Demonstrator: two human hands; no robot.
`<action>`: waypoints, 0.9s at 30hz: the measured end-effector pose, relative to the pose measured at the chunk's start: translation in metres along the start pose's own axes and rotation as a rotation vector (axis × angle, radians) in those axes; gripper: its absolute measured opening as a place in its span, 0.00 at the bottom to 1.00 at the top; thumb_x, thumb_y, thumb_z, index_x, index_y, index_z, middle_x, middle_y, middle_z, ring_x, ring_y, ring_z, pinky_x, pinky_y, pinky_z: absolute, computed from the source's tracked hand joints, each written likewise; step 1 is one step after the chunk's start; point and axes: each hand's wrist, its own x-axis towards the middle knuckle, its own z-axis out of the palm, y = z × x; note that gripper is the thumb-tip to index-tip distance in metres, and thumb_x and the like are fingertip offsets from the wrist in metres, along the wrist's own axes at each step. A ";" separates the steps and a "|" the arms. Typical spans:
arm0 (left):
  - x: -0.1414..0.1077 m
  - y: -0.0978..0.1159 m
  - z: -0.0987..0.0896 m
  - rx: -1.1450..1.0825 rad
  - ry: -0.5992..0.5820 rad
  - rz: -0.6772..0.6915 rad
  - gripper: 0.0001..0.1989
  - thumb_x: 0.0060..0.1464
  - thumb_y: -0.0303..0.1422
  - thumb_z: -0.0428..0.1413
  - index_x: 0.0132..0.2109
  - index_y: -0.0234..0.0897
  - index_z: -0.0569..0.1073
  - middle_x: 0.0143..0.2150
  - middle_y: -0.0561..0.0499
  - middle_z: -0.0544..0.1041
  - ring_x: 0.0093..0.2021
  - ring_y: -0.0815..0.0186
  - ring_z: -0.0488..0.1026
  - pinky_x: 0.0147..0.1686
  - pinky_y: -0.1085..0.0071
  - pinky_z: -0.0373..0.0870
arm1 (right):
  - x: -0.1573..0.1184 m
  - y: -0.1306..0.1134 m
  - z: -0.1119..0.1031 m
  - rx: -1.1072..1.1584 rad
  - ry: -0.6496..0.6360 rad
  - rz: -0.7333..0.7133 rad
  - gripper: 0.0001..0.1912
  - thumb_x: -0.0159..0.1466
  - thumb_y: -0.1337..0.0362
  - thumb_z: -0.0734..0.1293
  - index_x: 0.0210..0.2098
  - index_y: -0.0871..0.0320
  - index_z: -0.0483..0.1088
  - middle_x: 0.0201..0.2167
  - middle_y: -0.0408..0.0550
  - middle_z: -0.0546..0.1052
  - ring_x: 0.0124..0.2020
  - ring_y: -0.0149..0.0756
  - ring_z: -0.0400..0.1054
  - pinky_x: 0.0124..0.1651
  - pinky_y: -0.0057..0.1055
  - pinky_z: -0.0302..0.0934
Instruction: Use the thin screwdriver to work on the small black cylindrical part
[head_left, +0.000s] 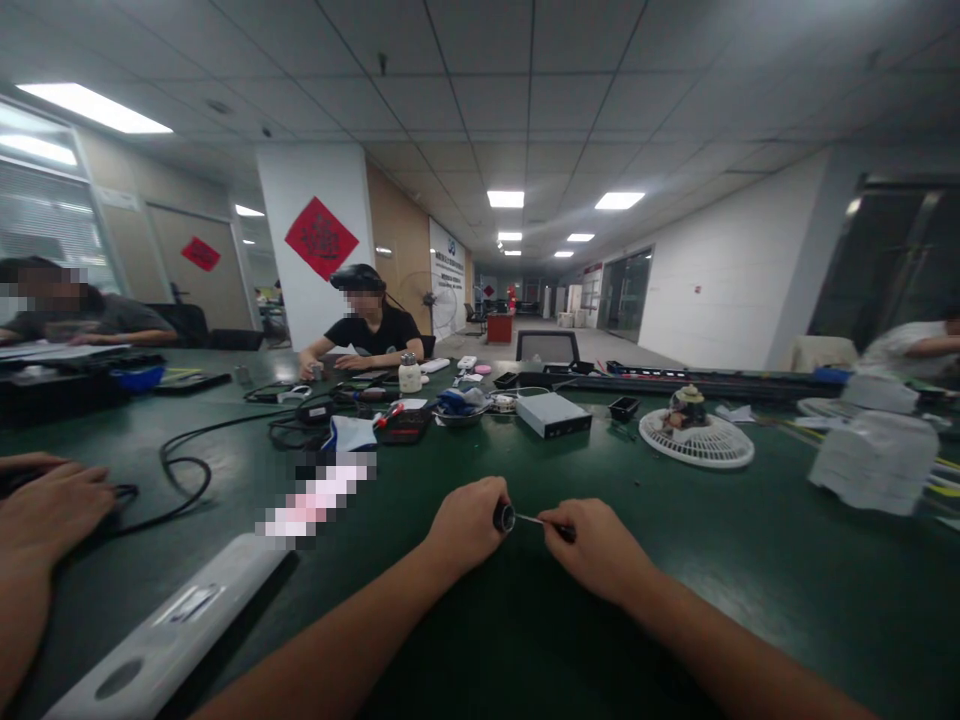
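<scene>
My left hand (469, 525) is shut on a small black cylinder (504, 517), its round end facing right. My right hand (596, 550) grips a small screwdriver (540, 521) with a dark handle (566, 533) and a thin metal shaft. The shaft's tip reaches the cylinder's end. Both hands are held low over the green work table (480, 640), and my fingers hide most of the cylinder and handle.
A co-worker's hand (52, 505) rests at the far left near a black cable (184, 475). A long white device (165, 625) lies below it. Farther off are a grey metal box (553, 414), a white round fan guard (696, 440), and seated people.
</scene>
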 end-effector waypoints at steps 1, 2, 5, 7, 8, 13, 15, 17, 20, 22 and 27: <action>0.000 0.000 0.000 0.002 -0.003 -0.002 0.05 0.50 0.27 0.56 0.36 0.40 0.71 0.37 0.52 0.76 0.37 0.65 0.72 0.33 0.71 0.61 | 0.000 -0.001 0.000 0.011 0.006 -0.008 0.14 0.67 0.64 0.60 0.36 0.55 0.78 0.28 0.44 0.76 0.29 0.34 0.69 0.34 0.29 0.54; 0.000 0.000 0.000 0.006 -0.007 -0.005 0.06 0.50 0.26 0.56 0.36 0.40 0.71 0.37 0.52 0.76 0.37 0.65 0.72 0.33 0.71 0.61 | -0.001 -0.002 0.000 0.024 0.005 -0.023 0.14 0.67 0.65 0.60 0.37 0.55 0.78 0.28 0.44 0.76 0.30 0.34 0.69 0.34 0.29 0.55; 0.000 0.001 -0.001 0.021 -0.018 -0.003 0.06 0.50 0.26 0.56 0.36 0.40 0.71 0.37 0.52 0.76 0.37 0.65 0.72 0.33 0.71 0.61 | -0.001 -0.005 -0.001 0.054 -0.029 -0.074 0.14 0.67 0.65 0.60 0.37 0.55 0.78 0.28 0.44 0.76 0.30 0.33 0.69 0.35 0.28 0.56; 0.000 0.001 -0.002 0.028 -0.020 0.010 0.06 0.50 0.26 0.57 0.37 0.40 0.71 0.38 0.52 0.76 0.37 0.64 0.72 0.34 0.71 0.61 | -0.001 -0.005 -0.003 0.059 -0.059 -0.088 0.14 0.67 0.65 0.60 0.38 0.54 0.79 0.28 0.44 0.76 0.30 0.33 0.69 0.35 0.28 0.56; 0.000 0.001 -0.002 0.033 -0.023 0.012 0.06 0.50 0.26 0.57 0.37 0.40 0.71 0.38 0.52 0.76 0.38 0.64 0.72 0.34 0.71 0.62 | -0.001 -0.005 -0.004 0.062 -0.076 -0.085 0.14 0.67 0.65 0.60 0.39 0.54 0.79 0.29 0.44 0.77 0.29 0.33 0.69 0.34 0.28 0.56; -0.001 0.003 -0.004 0.060 -0.044 0.021 0.06 0.51 0.27 0.57 0.38 0.41 0.72 0.39 0.52 0.76 0.40 0.63 0.73 0.37 0.70 0.63 | 0.000 -0.002 -0.005 0.013 -0.086 -0.008 0.15 0.66 0.64 0.60 0.34 0.55 0.79 0.28 0.45 0.77 0.28 0.34 0.69 0.33 0.29 0.55; -0.001 0.003 -0.004 0.069 -0.044 0.038 0.07 0.51 0.26 0.57 0.39 0.41 0.72 0.39 0.52 0.77 0.40 0.63 0.73 0.38 0.70 0.64 | 0.000 -0.002 -0.004 -0.025 -0.064 0.007 0.15 0.67 0.63 0.60 0.32 0.55 0.78 0.28 0.45 0.77 0.29 0.35 0.69 0.33 0.29 0.55; -0.001 0.002 -0.004 0.074 -0.041 0.043 0.08 0.50 0.25 0.57 0.38 0.41 0.73 0.39 0.52 0.77 0.40 0.63 0.73 0.37 0.70 0.64 | 0.000 -0.003 -0.003 -0.036 -0.056 0.005 0.15 0.67 0.63 0.60 0.34 0.55 0.78 0.28 0.45 0.78 0.30 0.35 0.70 0.34 0.30 0.55; 0.000 0.001 -0.005 0.076 -0.041 0.035 0.08 0.50 0.26 0.58 0.39 0.41 0.73 0.39 0.52 0.77 0.40 0.63 0.74 0.38 0.69 0.64 | 0.000 -0.006 0.000 -0.036 -0.044 0.005 0.14 0.66 0.64 0.60 0.37 0.55 0.79 0.29 0.47 0.78 0.31 0.36 0.70 0.35 0.30 0.55; 0.000 0.001 -0.006 0.074 -0.053 0.031 0.08 0.51 0.26 0.57 0.39 0.41 0.73 0.39 0.51 0.77 0.40 0.62 0.74 0.38 0.69 0.65 | 0.000 -0.008 0.001 -0.037 -0.029 0.018 0.14 0.66 0.65 0.60 0.38 0.55 0.79 0.29 0.47 0.79 0.31 0.37 0.71 0.35 0.31 0.55; 0.000 0.002 -0.006 0.081 -0.071 0.016 0.08 0.52 0.26 0.56 0.40 0.41 0.74 0.40 0.51 0.78 0.41 0.62 0.74 0.41 0.69 0.66 | 0.000 -0.010 0.000 -0.004 -0.013 -0.009 0.15 0.67 0.66 0.59 0.40 0.54 0.79 0.29 0.46 0.79 0.31 0.36 0.71 0.35 0.30 0.56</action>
